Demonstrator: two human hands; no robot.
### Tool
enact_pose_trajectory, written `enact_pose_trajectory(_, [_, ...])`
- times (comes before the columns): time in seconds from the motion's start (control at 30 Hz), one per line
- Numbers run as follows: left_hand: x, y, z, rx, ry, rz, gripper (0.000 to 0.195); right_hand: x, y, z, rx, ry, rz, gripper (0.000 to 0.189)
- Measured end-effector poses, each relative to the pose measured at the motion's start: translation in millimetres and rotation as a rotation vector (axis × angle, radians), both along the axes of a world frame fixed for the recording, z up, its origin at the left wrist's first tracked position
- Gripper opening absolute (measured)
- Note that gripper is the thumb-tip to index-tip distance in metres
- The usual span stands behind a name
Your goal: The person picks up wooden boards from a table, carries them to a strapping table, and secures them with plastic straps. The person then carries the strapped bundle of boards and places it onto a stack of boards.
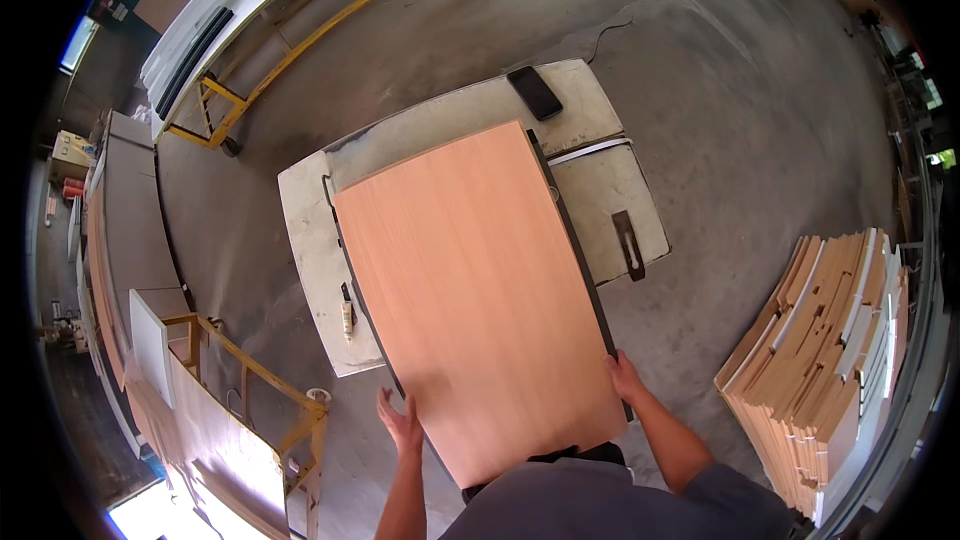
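Straight before me, a wood-grain panel (472, 277) with dark side edges lies across a worn pale worktable (309, 210). Its near end reaches my body. My right hand (628, 381) grips the panel's right edge close to that end, thumb on top. On the opposite side my left hand (401, 420) has its fingers spread at the left edge; whether it touches the panel is unclear. A small tube (347, 315) with a black end lies left of the panel. To its right on the table are a slotted dark bar (628, 245) and a white strip (590, 151).
A black smartphone (535, 93) rests at the table's far edge. Stacked boards (810, 360) stand on the floor at right. A yellow wheeled cart (300, 45) carries long white pieces at upper left. Another yellow frame (255, 360) stands at lower left. A cable (609, 31) crosses the floor.
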State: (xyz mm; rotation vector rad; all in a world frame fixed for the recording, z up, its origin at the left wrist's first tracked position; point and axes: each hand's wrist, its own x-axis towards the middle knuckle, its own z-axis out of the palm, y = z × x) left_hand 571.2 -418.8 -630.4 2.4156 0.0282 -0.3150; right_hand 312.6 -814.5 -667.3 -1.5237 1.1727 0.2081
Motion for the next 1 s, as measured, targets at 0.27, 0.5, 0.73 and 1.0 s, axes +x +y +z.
enact_pose_trajectory(0.27, [317.3,-297.9,13.5,0.265,-0.676,-0.628,0.055,9.1,11.3,2.2,0.065,-0.019,0.095,0.054])
enact_pose_trajectory(0.5, [326.4,-363.9,19.1,0.380,-0.398,-0.587,0.043,13.0,4.5,20.4,-0.038,0.070,0.053,0.051])
enact_pose_trajectory(0.73, [313.6,-364.8,13.6,0.424,-0.392,-0.596,0.042,22.1,-0.8,39.0,0.047,0.094,0.052,0.054])
enact_pose_trajectory(1.0, [323.0,-349.5,20.7,0.484,-0.369,-0.600,0.041,140.9,-140.3,49.3,-0.725,-0.181,0.005,0.044])
